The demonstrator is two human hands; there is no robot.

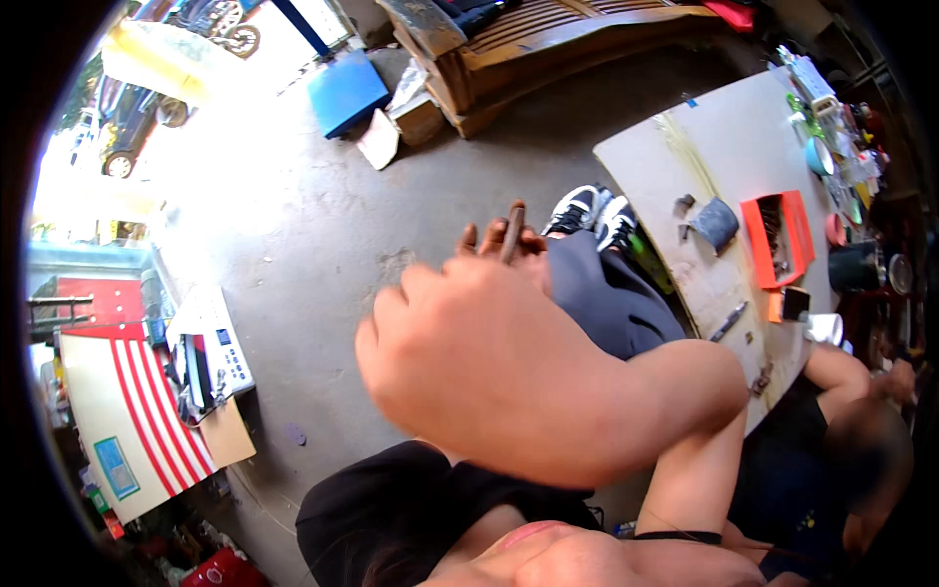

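Observation:
My right hand (435, 338) is large in the middle of the view, its back toward me and fingers curled; its fingertips, and anything in them, are hidden. Just beyond it, mostly covered by the right hand and forearm, my left hand (533, 264) shows fingers with dark stains. A narrow, dark brown stick-like piece (514, 233) stands up among those fingers; its lower end disappears behind the right hand. Its exact kind cannot be made out.
A pale table (665, 147) at right carries an orange-red box (807, 235) of dark pieces, a grey lump (715, 225) and a pen-like tool (729, 321). Another person (812, 470) sits at lower right. A wooden bench (558, 59) and blue box (347, 93) stand beyond.

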